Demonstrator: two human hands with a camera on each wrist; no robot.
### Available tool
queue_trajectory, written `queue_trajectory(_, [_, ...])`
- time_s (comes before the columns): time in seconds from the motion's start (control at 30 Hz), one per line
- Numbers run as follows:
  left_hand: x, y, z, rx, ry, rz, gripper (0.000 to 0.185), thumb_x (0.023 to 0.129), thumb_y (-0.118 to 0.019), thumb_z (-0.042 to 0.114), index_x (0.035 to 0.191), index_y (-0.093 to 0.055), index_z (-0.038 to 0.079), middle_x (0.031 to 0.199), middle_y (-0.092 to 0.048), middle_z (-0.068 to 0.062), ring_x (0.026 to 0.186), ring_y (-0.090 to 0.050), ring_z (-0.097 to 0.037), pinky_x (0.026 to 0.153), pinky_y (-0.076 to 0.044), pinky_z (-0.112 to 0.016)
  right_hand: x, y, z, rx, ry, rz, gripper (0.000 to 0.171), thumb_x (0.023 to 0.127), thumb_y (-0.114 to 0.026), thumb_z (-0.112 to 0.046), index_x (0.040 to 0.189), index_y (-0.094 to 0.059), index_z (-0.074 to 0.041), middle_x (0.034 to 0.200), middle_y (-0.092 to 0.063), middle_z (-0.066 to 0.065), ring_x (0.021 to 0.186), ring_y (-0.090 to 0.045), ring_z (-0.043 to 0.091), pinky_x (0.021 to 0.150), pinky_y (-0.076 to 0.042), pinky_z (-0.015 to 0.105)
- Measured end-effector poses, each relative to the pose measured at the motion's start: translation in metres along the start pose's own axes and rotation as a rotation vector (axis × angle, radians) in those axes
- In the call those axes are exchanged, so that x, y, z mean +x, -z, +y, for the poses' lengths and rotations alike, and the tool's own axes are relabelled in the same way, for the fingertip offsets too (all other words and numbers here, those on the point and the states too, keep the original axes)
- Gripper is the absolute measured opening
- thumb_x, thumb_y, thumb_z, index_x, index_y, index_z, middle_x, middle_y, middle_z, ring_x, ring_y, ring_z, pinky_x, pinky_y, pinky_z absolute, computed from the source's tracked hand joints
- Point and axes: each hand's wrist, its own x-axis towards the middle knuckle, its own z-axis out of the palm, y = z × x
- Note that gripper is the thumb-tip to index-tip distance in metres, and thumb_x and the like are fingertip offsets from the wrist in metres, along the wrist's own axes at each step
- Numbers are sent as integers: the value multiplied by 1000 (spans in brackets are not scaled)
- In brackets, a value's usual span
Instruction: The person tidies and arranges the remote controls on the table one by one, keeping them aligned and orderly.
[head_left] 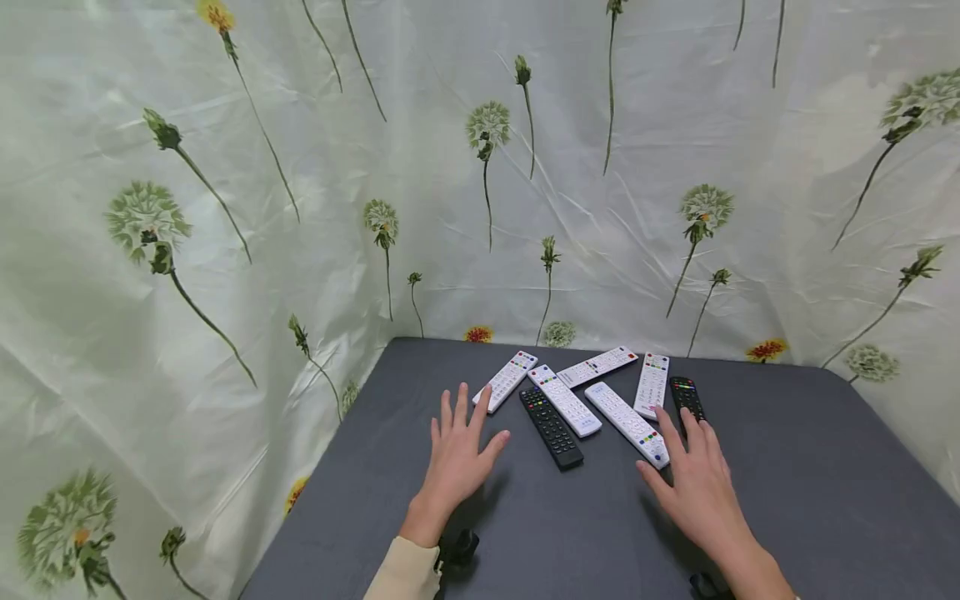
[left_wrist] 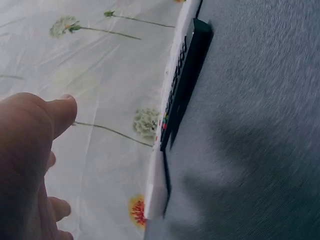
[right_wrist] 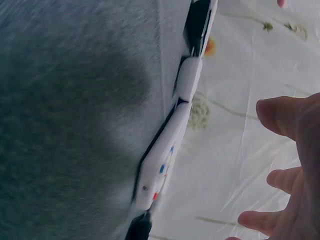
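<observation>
My left hand (head_left: pixel 457 462) hovers over the table with spread fingers, holding nothing. Its index fingertip overlaps the lower end of the leftmost white remote control (head_left: pixel 506 382) in the head view. To its right lies a black remote (head_left: pixel 551 427), buttons up, beside another white remote (head_left: pixel 565 401). My right hand (head_left: pixel 699 483) is also spread and holds nothing. Its fingers reach toward a smaller black remote (head_left: pixel 686 397) and an upright-lying white remote (head_left: pixel 652 383). A slanted white remote (head_left: pixel 627 423) with coloured buttons lies left of that hand. Behind, another white remote (head_left: pixel 597 367) lies crosswise.
The dark grey table (head_left: pixel 810 475) meets a pale curtain (head_left: pixel 315 233) printed with dandelions at the back and sides. Black straps with small dark devices sit under both wrists. The remotes are grouped near the table's back edge.
</observation>
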Motion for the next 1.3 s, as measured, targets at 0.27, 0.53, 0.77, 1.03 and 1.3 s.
queue_trajectory(0.27, [12, 6, -5, 54, -63, -83, 79, 99, -52, 61, 163, -21, 25, 165, -22, -15, 151, -12, -40, 114, -24, -65, 9, 4, -12, 79, 68, -61, 88, 88, -79, -31, 159, -30, -14, 152, -32, 29, 135, -31, 52, 92, -36, 76])
queue_trajectory(0.53, [37, -2, -12, 101, -128, -139, 77, 99, -51, 61, 161, -27, 23, 166, -21, -10, 151, -13, -39, 115, -22, -66, 17, -2, -27, 162, 60, -140, 80, 89, -79, -28, 155, -38, -8, 147, -41, 24, 132, -40, 46, 99, -39, 68])
queue_trajectory(0.77, [60, -15, -17, 44, -210, -128, 72, 99, -57, 54, 158, -37, 17, 164, -26, -12, 152, -13, -39, 114, -21, -67, 28, -17, -41, 268, 48, -161, 74, 89, -79, -25, 151, -44, -7, 140, -51, 21, 128, -50, 39, 99, -44, 61])
queue_trajectory(1.03, [86, -28, -19, -139, -227, -193, 66, 98, -67, 42, 154, -43, 18, 156, -44, -4, 149, -26, -34, 113, -33, -58, 37, -36, -54, 387, -22, -227, 69, 89, -79, -22, 148, -49, -7, 131, -59, 18, 104, -62, 32, 81, -51, 47])
queue_trajectory(1.3, [100, -41, -17, -109, -194, -261, 62, 96, -69, 42, 149, -51, 15, 152, -49, -6, 149, -23, -36, 113, -24, -68, 39, -54, -58, 420, -65, -228, 64, 85, -82, -20, 142, -56, -7, 121, -66, 14, 95, -65, 26, 80, -51, 43])
